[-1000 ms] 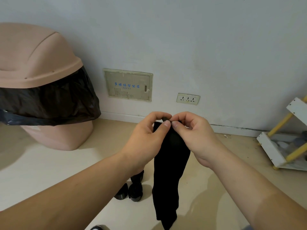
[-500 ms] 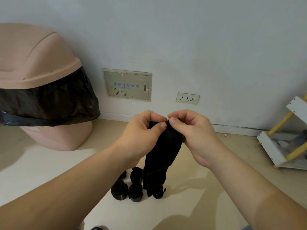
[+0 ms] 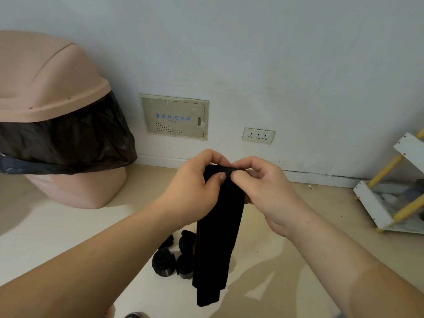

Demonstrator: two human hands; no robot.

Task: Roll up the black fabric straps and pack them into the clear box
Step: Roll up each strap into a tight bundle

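Pinching the top edge of a long black fabric strap (image 3: 218, 239) between both hands.
Left hand (image 3: 195, 187) and right hand (image 3: 263, 191) are gripping it; rolled black straps (image 3: 174, 255) are lying below on the pale floor (image 3: 68, 237).

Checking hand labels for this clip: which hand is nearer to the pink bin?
Left. The left hand pinches the top of the black strap on the side facing the pink bin; the right hand pinches it on the far side.
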